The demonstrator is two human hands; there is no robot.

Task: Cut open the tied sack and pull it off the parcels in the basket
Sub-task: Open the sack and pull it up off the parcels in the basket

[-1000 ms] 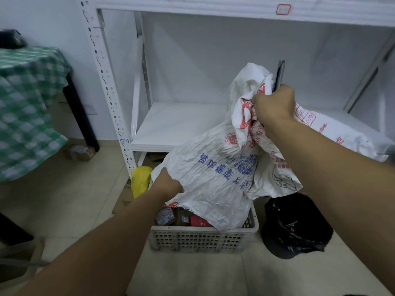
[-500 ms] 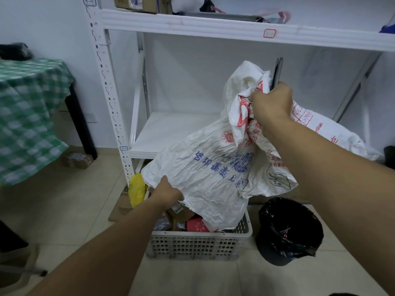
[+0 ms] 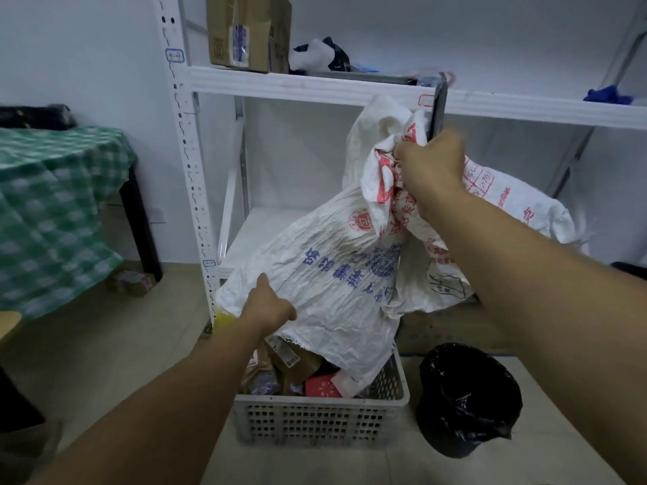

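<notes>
The white woven sack, printed in blue and red, hangs lifted above the basket, its frayed open lower edge just over the near right corner. The right grip is clenched round the bunched upper part of the sack, together with a thin dark object that sticks straight up; what it is cannot be told. The left grip grasps the sack's lower left edge. Parcels lie uncovered in the grey perforated basket, which stands on the floor at the foot of a white shelf rack. A black-lined bin stands just beside the basket's right wall. A green-checked cloth covers a counter at far left.
</notes>
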